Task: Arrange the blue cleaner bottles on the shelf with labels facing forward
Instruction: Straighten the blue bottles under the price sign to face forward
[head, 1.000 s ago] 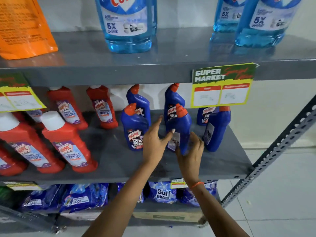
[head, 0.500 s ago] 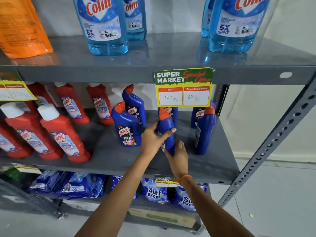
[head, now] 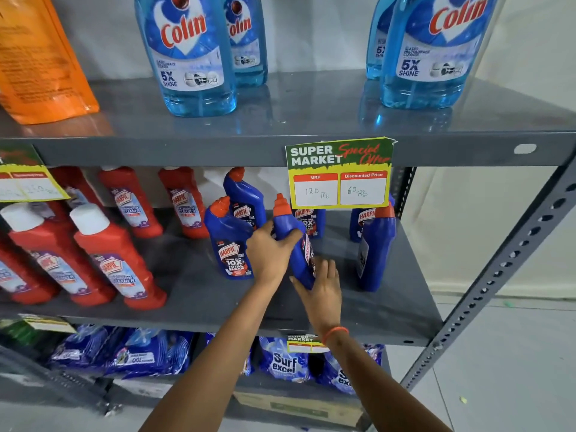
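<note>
- Grey metal shelf (head: pixel 199 294) holds dark blue plastic cleaner bottles with red-orange caps on its middle tier.
- Left hand (head: pixel 269 255) wraps the upper body of one tilted blue bottle (head: pixel 288 226), clenched around it, thumb across the front.
- Right hand (head: pixel 322 289) cups that bottle's lower end, fingers spread against its label side; an orange band (head: pixel 335 333) circles the wrist.
- Just left of the left hand stands a second blue bottle (head: pixel 230 244), label forward.
- Right of the right hand, a third blue bottle (head: pixel 375 254) stands side-on.
- Above the hands hangs a yellow-green price card (head: pixel 339 173).
</note>
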